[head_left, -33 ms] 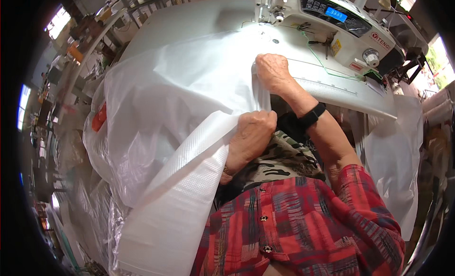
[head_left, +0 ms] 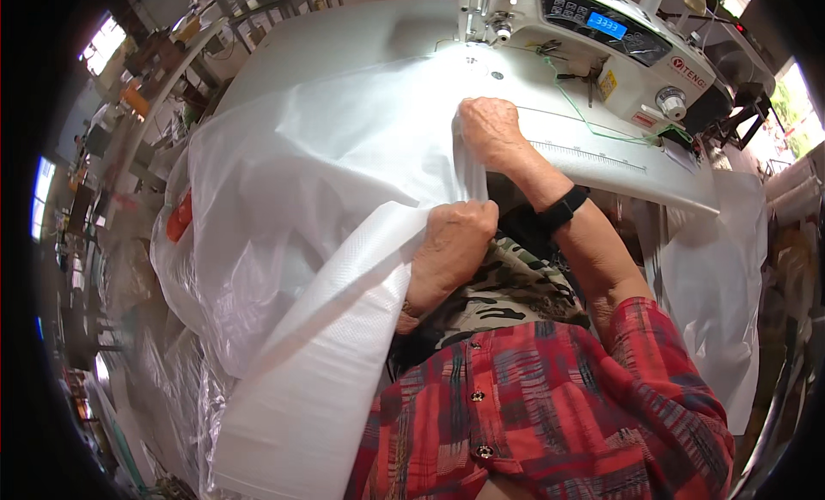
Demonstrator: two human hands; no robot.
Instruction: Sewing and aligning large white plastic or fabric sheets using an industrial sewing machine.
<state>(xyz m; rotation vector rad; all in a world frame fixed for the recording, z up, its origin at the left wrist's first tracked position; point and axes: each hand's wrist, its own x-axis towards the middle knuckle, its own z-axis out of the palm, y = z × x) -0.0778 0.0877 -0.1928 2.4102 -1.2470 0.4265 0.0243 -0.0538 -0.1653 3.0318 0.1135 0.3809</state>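
A large sheet of white, translucent woven plastic (head_left: 249, 208) spreads over the left of the sewing table and hangs down toward my lap. My left hand (head_left: 451, 246) is closed in a fist on a folded edge of it, near the table's front edge. Farther forward, my right hand (head_left: 490, 131) grips the same sheet with bent fingers, just short of the lit needle area. Between the two fists a short stretch of the edge runs in narrow folds. A white sewing machine (head_left: 559, 62) with a blue display stands beyond my right hand. The fingertips of both hands are hidden.
A green thread (head_left: 584, 113) loops across the machine bed. A printed ruler scale (head_left: 589, 156) runs along the table's front right. More plastic sheeting (head_left: 718, 277) hangs at the right. A red object (head_left: 180, 216) shows through plastic at the left, near cluttered shelving (head_left: 163, 105).
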